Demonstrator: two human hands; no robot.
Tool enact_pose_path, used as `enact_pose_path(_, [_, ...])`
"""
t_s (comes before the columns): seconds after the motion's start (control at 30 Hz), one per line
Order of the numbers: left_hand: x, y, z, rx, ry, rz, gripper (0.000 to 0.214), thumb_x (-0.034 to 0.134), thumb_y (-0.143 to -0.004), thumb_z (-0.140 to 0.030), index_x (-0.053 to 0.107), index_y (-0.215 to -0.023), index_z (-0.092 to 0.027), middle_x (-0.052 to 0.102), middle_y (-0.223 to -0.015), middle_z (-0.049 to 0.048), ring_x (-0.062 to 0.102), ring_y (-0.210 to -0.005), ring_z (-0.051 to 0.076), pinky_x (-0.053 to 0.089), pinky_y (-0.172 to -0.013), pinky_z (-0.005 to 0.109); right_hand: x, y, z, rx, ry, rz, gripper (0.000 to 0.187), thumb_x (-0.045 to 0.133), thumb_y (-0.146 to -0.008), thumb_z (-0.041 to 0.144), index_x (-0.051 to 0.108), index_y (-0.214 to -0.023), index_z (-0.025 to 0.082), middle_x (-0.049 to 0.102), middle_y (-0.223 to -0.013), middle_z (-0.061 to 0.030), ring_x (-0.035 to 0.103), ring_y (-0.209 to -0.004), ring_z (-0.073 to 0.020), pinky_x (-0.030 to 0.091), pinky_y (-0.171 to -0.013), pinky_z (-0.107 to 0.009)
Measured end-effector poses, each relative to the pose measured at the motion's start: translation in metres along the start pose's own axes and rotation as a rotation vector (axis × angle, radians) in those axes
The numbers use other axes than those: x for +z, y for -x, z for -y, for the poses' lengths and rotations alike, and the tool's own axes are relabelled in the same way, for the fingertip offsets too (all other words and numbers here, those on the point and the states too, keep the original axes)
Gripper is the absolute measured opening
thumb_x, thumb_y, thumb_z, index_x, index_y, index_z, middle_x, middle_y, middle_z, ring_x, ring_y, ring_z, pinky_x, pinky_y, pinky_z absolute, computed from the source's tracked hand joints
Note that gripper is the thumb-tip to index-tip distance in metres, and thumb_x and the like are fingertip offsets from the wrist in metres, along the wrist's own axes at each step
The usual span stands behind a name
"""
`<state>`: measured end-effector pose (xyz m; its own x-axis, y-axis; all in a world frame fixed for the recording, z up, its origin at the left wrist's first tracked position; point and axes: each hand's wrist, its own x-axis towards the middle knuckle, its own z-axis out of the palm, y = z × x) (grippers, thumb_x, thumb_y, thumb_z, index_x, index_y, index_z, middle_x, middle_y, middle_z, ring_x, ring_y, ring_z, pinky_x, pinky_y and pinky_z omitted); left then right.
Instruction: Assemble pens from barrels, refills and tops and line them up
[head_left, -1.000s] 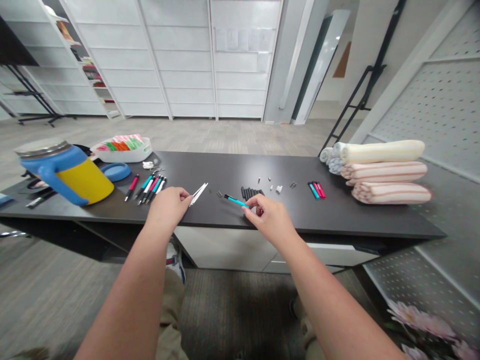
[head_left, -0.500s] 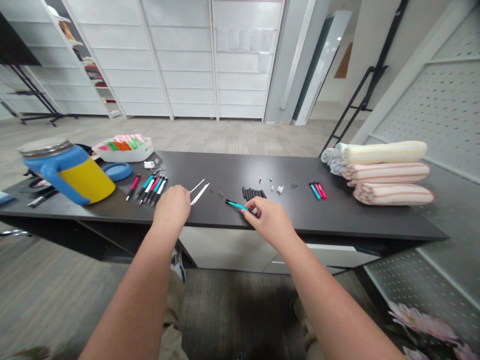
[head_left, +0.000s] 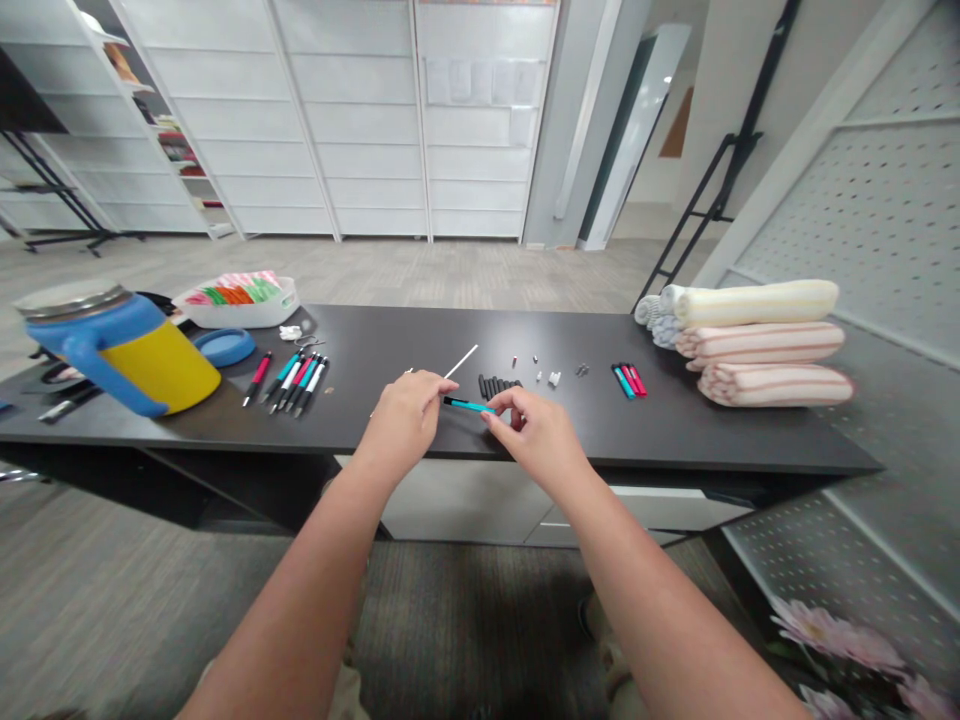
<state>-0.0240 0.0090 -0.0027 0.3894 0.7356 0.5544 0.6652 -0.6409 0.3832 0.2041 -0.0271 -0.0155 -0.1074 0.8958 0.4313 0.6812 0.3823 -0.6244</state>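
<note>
Since half a second ago, your left hand (head_left: 403,418) has come across to the right, bringing a white stick (head_left: 465,358) with it, while your right hand (head_left: 536,425) has hardly shifted. The left thumb and fingers are closed in a narrow pinch on the stick's lower end, its free end slanting up and away. The right holds a teal pen barrel (head_left: 471,405) between thumb and fingertips, black end toward your left hand — both are above the dark tabletop (head_left: 390,335), near its front edge.

Just beyond the barrel lies a row of black sleeves (head_left: 499,387); a careless knuckle could set them rolling. Farther right are small white pieces (head_left: 554,379) and thin metal springs (head_left: 582,369), light enough for a brushing sleeve or finger to scatter. The stick is thin and gripped at one end, so a loose pinch could let it swivel or drop.

Your left hand covers whatever lies beneath it; only a pale tip shows past the knuckles, so you can't count what is there. The barrel's right end disappears into your right fingers, and whether its black end is open is too small to tell. The springs blur together, their number unclear.
</note>
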Motion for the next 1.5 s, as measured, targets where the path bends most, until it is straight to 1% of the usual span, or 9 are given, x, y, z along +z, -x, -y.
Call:
enact_pose_path(0.17, [0.008, 0.006, -0.014, 0.209, -0.118, 0.042, 0.036, 0.052, -0.097, -0.014, 0.072, -0.125, -0.019, 0.075, -0.125, 0.0114, 0.066, -0.117, 0.028, 0.045, -0.104, 0.045, 0.0, 0.0, -0.002, -0.059, -0.036, -0.027, 0.011, 0.071, -0.093, 0.032, 0.073, -0.097, 0.022, 0.074, -0.085, -0.0007, 0.059, -0.065, -0.0151, 0.046, -0.067, -0.028])
enact_pose_path(0.37, [0.011, 0.007, -0.011, 0.26, -0.213, 0.063, 0.03, 0.054, -0.105, -0.03, 0.072, -0.127, -0.019, 0.076, -0.121, 0.0136, 0.066, -0.114, 0.03, 0.044, -0.101, 0.047, -0.002, 0.001, 0.003, -0.107, -0.062, -0.005, 0.017, 0.067, -0.097, 0.037, 0.075, -0.101, 0.023, 0.075, -0.088, -0.0028, 0.062, -0.07, -0.0167, 0.049, -0.069, -0.029])
enact_pose_path(0.47, [0.01, 0.005, -0.007, 0.146, -0.101, -0.03, 0.029, 0.053, -0.106, -0.032, 0.074, -0.122, -0.02, 0.077, -0.119, 0.0118, 0.067, -0.113, 0.028, 0.045, -0.103, 0.044, -0.005, 0.0, 0.004, -0.068, -0.102, -0.027, 0.025, 0.066, -0.098, 0.042, 0.073, -0.112, 0.023, 0.076, -0.092, -0.0031, 0.064, -0.07, -0.0167, 0.05, -0.07, -0.029])
enact_pose_path(0.53, [0.007, 0.003, -0.006, -0.029, 0.027, -0.142, 0.031, 0.052, -0.107, -0.037, 0.075, -0.118, -0.021, 0.077, -0.118, 0.011, 0.068, -0.112, 0.026, 0.047, -0.101, 0.04, -0.008, -0.001, 0.002, -0.013, -0.076, -0.087, 0.025, 0.063, -0.1, 0.043, 0.073, -0.111, 0.023, 0.076, -0.092, -0.0032, 0.064, -0.07, -0.0169, 0.049, -0.069, -0.029])
enact_pose_path(0.63, [0.005, 0.0, -0.001, -0.343, 0.333, -0.294, 0.04, 0.051, -0.105, -0.049, 0.075, -0.117, -0.02, 0.078, -0.113, 0.0102, 0.071, -0.107, 0.024, 0.051, -0.096, 0.035, -0.014, -0.003, -0.006, 0.028, 0.092, -0.157, 0.021, 0.057, -0.102, 0.036, 0.073, -0.104, 0.022, 0.076, -0.092, -0.0047, 0.065, -0.074, -0.0192, 0.048, -0.073, -0.032])
enact_pose_path(0.73, [0.009, -0.001, 0.006, -0.489, 0.701, -0.4, 0.045, 0.056, -0.101, -0.055, 0.076, -0.116, -0.017, 0.078, -0.109, 0.0107, 0.072, -0.102, 0.022, 0.052, -0.092, 0.032, -0.023, -0.006, -0.019, 0.06, 0.274, -0.216, 0.02, 0.054, -0.101, 0.028, 0.072, -0.105, 0.021, 0.076, -0.1, -0.0088, 0.069, -0.089, -0.024, 0.047, -0.079, -0.034])
enact_pose_path(1.0, [0.018, -0.007, 0.011, -0.589, 1.059, -0.372, 0.042, 0.074, -0.089, -0.054, 0.079, -0.102, -0.015, 0.076, -0.095, 0.0094, 0.067, -0.084, 0.016, 0.051, -0.078, 0.028, -0.051, -0.011, -0.06, 0.339, 0.527, -0.244, 0.025, 0.054, -0.098, 0.028, 0.069, -0.117, 0.019, 0.076, -0.105, -0.0114, 0.069, -0.092, -0.0264, 0.042, -0.071, -0.035])
enact_pose_path(1.27, [0.021, -0.007, 0.015, -0.612, 1.001, -0.343, 0.041, 0.073, -0.088, -0.054, 0.079, -0.099, -0.015, 0.077, -0.093, 0.0096, 0.067, -0.081, 0.016, 0.05, -0.074, 0.028, -0.046, -0.018, -0.066, 0.272, 0.499, -0.186, 0.022, 0.061, -0.095, 0.035, 0.068, -0.11, 0.021, 0.073, -0.1, -0.0081, 0.068, -0.091, -0.0254, 0.042, -0.071, -0.034])
enact_pose_path(1.5, [0.022, -0.007, 0.013, -0.595, 0.983, -0.331, 0.039, 0.073, -0.088, -0.053, 0.079, -0.095, -0.015, 0.076, -0.09, 0.0086, 0.065, -0.078, 0.015, 0.049, -0.074, 0.027, -0.045, -0.025, -0.069, 0.339, 0.51, -0.195, 0.021, 0.066, -0.093, 0.041, 0.068, -0.096, 0.021, 0.073, -0.096, -0.0077, 0.067, -0.088, -0.0241, 0.041, -0.07, -0.033])
